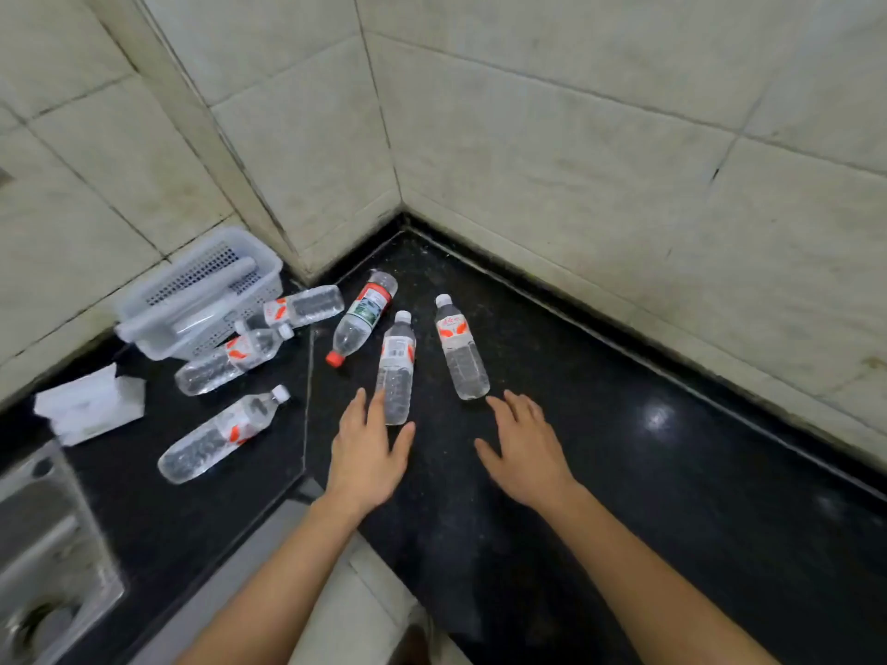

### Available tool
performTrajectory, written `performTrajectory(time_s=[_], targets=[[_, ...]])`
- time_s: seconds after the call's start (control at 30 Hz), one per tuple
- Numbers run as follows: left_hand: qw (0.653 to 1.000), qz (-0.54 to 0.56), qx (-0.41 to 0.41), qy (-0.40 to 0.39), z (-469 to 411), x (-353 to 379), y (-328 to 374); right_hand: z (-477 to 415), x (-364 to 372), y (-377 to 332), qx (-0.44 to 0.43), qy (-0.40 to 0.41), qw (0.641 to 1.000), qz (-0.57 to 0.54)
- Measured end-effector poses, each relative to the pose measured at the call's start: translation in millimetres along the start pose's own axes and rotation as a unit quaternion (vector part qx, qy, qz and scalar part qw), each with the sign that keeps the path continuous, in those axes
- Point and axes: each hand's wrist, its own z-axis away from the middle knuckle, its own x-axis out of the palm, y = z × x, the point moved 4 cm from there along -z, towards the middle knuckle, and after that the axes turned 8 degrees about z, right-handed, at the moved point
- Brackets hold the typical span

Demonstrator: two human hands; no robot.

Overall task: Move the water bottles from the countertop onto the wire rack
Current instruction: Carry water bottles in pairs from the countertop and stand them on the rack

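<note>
Nearest the camera, both bare forearms reach forward over the black desk (624,472). The left hand (367,453) lies palm down with fingers spread, its fingertips touching the base end of a clear bottle (396,369) that lies on its side — no closed grip on it. The right hand (525,448) is likewise flat and spread, holding nothing; its fingertips sit just beside the base of a second bottle (461,350), whether touching cannot be told.

At lower left, a steel sink (43,544) is set into the desk. Beyond it lies a white folded pack (91,405).

Six bottles in all lie on their sides on the desk. Left of the hands: one white-capped bottle (223,434), then another (230,360) farther back. Past the left hand, a red-capped bottle with a green label (362,316) points its cap toward the camera. A sixth bottle (300,307) rests against a white slotted basket (144,324), which holds a pale tube-shaped item.

Farthest back — tiled walls (576,136) meet at the corner.
</note>
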Motion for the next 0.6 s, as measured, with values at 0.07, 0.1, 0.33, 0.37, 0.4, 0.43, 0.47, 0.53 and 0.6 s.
performTrajectory(time_s=[0.07, 0.1, 0.33, 0.37, 0.4, 0.43, 0.47, 0.53, 0.6], targets=[[0.999, 0.02, 0.004, -0.027, -36, 11, -2, -14, 3, 1, 0.029, -0.014, 0.999, 0.002], [0.999, 0.024, 0.011, -0.035, -53, 15, -3, -21, 4, 1, 0.043, -0.018, 0.999, 0.004], [0.995, -0.008, 0.043, -0.09, -142, 48, -37, -86, 29, -30, 0.101, -0.041, 0.994, 0.003], [0.993, -0.005, 0.053, -0.105, -147, 52, -42, -97, 35, -36, 0.104, -0.047, 0.993, 0.011], [0.991, 0.006, 0.053, -0.12, -149, 54, -47, -107, 41, -40, 0.107, -0.05, 0.993, 0.02], [0.99, 0.026, 0.049, -0.126, -150, 54, -52, -117, 46, -44, 0.112, -0.047, 0.992, 0.026], [0.989, 0.06, 0.034, -0.133, -151, 53, -58, -127, 50, -47, 0.122, -0.042, 0.991, 0.027], [0.978, 0.152, -0.015, -0.144, -158, 48, -74, -143, 57, -49, 0.147, -0.036, 0.988, 0.022], [0.96, 0.227, -0.04, -0.158, -168, 43, -94, -153, 64, -48, 0.169, -0.045, 0.984, 0.023]])
